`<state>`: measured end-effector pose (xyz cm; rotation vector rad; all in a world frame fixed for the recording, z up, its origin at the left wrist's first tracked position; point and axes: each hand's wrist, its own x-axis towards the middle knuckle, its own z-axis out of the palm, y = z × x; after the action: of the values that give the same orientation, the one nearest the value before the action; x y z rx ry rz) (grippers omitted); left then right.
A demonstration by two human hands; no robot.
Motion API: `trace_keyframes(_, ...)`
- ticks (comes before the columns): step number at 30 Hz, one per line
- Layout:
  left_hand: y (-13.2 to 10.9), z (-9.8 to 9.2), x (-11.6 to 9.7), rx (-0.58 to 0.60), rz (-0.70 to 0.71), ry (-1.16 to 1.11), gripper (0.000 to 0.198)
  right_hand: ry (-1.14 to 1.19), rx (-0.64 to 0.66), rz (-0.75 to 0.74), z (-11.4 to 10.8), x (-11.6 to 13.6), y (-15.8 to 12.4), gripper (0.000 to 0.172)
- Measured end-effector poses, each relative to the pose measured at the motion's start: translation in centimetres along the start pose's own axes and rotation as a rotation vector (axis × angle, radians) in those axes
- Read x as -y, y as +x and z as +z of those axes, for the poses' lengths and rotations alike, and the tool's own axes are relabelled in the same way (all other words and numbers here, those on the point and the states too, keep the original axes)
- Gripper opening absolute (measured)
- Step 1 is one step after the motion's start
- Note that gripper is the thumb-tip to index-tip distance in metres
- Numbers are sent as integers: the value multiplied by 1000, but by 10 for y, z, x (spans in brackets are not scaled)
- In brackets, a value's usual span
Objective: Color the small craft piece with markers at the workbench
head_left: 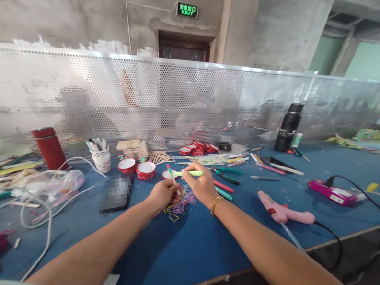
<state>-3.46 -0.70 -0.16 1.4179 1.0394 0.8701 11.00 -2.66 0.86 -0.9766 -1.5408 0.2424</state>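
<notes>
My left hand (164, 196) pinches a craft stick (171, 173) upright, with red and green colouring towards its top. In my right hand (202, 188) is a light green marker (196, 172), held like a pen with its tip pointing left at the stick. Whether the tip touches the stick is too small to tell. Under both hands lies a pile of coloured paper clips (186, 204). Just behind them stand small red-and-white round cups (145, 170), one partly hidden by the hands. More markers (223, 186) lie beside my right hand, near green-handled pliers (227, 175).
A pink glue gun (283, 209) lies on the blue table (180, 261) at right, by a purple device (333, 192) with cables. A phone (116, 193), pen cup (101, 160) and red flask (49, 149) stand left; a black bottle (288, 127) leans right. A perforated screen (183, 100) runs behind.
</notes>
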Motion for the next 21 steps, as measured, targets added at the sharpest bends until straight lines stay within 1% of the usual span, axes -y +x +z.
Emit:
trace_keyframes(3,1,0,1,-1,10,-5,30,7,33,-5,1,-1,0,19)
trace_keyframes(8,1,0,0,1,2,-2,29,-4,-11,9,1,-3,1,19)
trace_keyframes(12,0,0,-1,4,-9,7,26,21,25,2,1,-3,0,19)
trace_keyframes(15,1,0,0,-1,-15,5,23,1,-1,8,2,-2,0,18)
trace_keyframes(17,1,0,0,-4,-10,6,24,6,-14,9,1,-2,0,18)
trace_keyframes(21,1,0,0,2,-4,5,28,27,20,3,1,-2,0,20)
